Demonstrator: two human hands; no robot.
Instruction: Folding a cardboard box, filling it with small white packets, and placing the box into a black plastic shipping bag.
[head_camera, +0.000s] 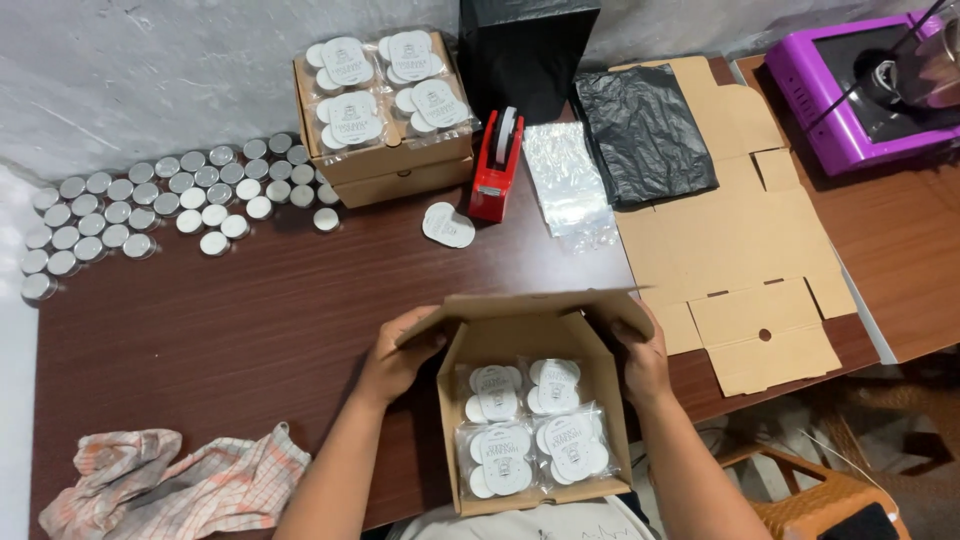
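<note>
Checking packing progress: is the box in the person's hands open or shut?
Open: the cardboard box has its lid raised, showing four wrapped packs inside.

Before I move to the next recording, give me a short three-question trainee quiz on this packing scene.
1. True or false: both hands grip the lid flap of the open cardboard box.
2. Multiple choice: what stands just right of the stacked boxes at the back? A) red tape dispenser B) scissors C) stapler
3. Fill in: the checked cloth lies on the table's near ____ corner.

Key:
1. True; the left hand and right hand each hold a side of the flap, above four wrapped packets.
2. A, the red tape dispenser.
3. Left.
</note>
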